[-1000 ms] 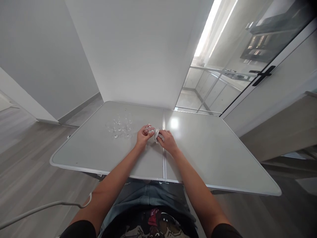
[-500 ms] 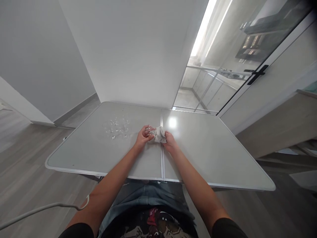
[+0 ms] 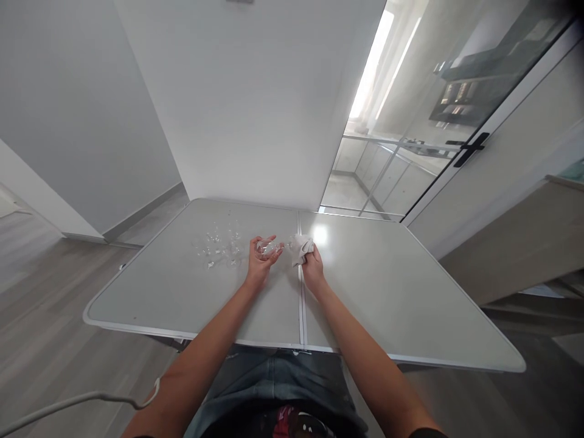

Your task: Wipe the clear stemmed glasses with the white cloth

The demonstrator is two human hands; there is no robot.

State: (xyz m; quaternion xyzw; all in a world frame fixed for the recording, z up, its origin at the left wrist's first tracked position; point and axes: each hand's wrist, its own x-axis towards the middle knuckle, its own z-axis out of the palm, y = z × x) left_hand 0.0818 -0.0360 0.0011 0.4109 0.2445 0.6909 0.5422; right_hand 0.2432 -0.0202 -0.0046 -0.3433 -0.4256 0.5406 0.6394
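My left hand [image 3: 259, 264] is closed around a clear stemmed glass [image 3: 268, 248], held on its side above the table with its narrow end toward the right. My right hand [image 3: 314, 267] grips a crumpled white cloth [image 3: 301, 248] beside that narrow end. Whether the cloth touches the glass I cannot tell. To the left of my hands, several clear glass pieces [image 3: 219, 249] stand close together on the table; their exact shapes are hard to make out.
The pale folding table [image 3: 387, 292] has a metal seam down its middle and a metal rim. A white wall [image 3: 246, 121] rises behind it. At the right is a glass door with a black handle [image 3: 472, 150]. A white cable [image 3: 82, 396] hangs near my left forearm.
The cloth, which was wrapped over the glass's right part, is now apart from the bowl, bunched in my right hand. More of the glass shows. The whole view has tilted slightly upward.
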